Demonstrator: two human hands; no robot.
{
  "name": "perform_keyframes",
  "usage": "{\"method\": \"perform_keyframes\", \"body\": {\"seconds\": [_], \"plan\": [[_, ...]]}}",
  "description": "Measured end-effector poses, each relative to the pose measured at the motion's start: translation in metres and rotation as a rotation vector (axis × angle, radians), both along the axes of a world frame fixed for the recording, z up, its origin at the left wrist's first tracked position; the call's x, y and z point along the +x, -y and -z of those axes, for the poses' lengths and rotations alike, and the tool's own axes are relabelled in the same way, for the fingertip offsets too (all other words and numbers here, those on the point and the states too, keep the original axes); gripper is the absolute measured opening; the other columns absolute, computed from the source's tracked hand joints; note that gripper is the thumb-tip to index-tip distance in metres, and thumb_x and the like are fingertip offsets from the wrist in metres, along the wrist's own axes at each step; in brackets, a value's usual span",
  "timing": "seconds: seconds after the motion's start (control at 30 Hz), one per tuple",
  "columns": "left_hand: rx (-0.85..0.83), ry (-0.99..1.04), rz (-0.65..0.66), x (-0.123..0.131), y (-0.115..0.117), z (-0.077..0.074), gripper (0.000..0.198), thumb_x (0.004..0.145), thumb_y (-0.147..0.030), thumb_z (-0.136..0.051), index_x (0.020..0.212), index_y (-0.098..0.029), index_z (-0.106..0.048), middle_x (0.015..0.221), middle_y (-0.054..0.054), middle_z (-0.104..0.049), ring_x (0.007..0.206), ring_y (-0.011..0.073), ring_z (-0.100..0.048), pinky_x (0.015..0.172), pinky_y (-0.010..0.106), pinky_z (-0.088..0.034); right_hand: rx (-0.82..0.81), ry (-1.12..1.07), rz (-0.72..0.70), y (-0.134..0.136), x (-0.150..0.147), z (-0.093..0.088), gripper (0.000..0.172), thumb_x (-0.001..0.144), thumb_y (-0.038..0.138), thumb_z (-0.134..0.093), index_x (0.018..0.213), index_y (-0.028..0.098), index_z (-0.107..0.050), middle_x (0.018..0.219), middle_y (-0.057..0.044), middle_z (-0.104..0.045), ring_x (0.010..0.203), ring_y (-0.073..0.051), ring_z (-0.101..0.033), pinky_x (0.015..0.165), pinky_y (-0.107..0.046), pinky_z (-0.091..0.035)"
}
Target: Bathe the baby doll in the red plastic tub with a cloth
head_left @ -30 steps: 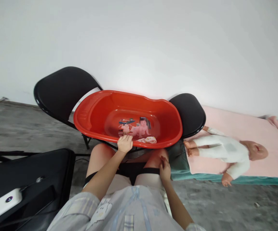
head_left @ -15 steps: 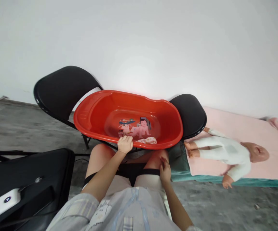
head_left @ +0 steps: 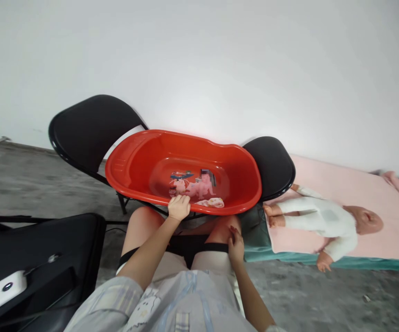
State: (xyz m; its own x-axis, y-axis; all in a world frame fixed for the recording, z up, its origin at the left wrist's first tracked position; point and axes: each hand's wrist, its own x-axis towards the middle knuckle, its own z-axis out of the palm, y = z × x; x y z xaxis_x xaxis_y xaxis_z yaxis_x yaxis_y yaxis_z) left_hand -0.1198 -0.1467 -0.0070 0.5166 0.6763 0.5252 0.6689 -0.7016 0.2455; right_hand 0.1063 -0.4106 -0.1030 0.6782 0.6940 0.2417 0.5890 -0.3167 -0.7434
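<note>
In front of my knees a red plastic baby bathtub (head_left: 181, 200) rests across two black chairs. My left hand (head_left: 179, 207) is closed over its near rim, the fingers curled onto the inner side. On the tub's floor is a printed picture (head_left: 192, 184) of a baby. A small pink-and-white patch (head_left: 216, 203) shows at the near side; whether it is print or cloth I cannot tell. My right hand (head_left: 235, 244) lies on my right thigh, fingers stretched out, holding nothing.
Chair seats or backs show at the left (head_left: 88, 129) and right (head_left: 271, 166). A baby doll (head_left: 330, 221) in white lies on a pink cloth (head_left: 393, 235) over a low green-sided bed at right. A white device (head_left: 2, 295) sits on a black chair (head_left: 74, 253) at lower left.
The view has shifted very slightly. Both hands, the bathtub and the doll stay where they were.
</note>
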Motion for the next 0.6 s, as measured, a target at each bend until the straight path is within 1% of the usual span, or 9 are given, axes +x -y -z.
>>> {"method": "perform_keyframes", "body": {"seconds": [0.2,0.3,0.4,0.6], "plan": [[0.03,-0.005,-0.008,-0.001,-0.001,0.0,0.011,0.083,-0.014,-0.06,0.08,-0.022,-0.067,0.074,0.011,-0.071,0.081,0.0297,-0.067,0.074,0.041,-0.042,-0.001,-0.02,0.008,-0.002,-0.001,-0.001,0.056,0.083,0.03,-0.047,0.125,0.012,-0.078,0.136,-0.019,-0.075,0.131,-0.032,-0.068,0.118,-0.054,-0.052],[0.014,-0.013,-0.013,-0.002,-0.001,-0.001,0.011,0.083,-0.014,-0.06,0.079,-0.022,-0.067,0.075,0.011,-0.071,0.08,0.0297,-0.066,0.073,0.041,-0.042,0.004,-0.026,0.008,-0.002,-0.001,0.002,0.056,0.082,0.031,-0.047,0.124,0.011,-0.078,0.136,-0.02,-0.075,0.131,-0.032,-0.068,0.118,-0.055,-0.051],[0.001,-0.004,-0.023,-0.002,-0.002,-0.002,0.012,0.081,-0.014,-0.06,0.078,-0.023,-0.066,0.076,0.01,-0.071,0.079,0.0293,-0.066,0.073,0.041,-0.042,0.017,-0.028,0.016,-0.003,-0.001,0.004,0.055,0.083,0.03,-0.048,0.124,0.012,-0.079,0.136,-0.018,-0.076,0.131,-0.032,-0.068,0.118,-0.053,-0.052],[0.061,0.019,-0.026,-0.007,-0.004,-0.001,0.012,0.082,-0.014,-0.059,0.08,-0.023,-0.067,0.078,0.01,-0.074,0.08,0.0291,-0.069,0.074,0.04,-0.044,0.07,-0.005,0.018,-0.005,-0.006,0.009,0.054,0.083,0.027,-0.047,0.125,0.014,-0.079,0.135,-0.016,-0.077,0.131,-0.031,-0.069,0.116,-0.051,-0.054]]}}
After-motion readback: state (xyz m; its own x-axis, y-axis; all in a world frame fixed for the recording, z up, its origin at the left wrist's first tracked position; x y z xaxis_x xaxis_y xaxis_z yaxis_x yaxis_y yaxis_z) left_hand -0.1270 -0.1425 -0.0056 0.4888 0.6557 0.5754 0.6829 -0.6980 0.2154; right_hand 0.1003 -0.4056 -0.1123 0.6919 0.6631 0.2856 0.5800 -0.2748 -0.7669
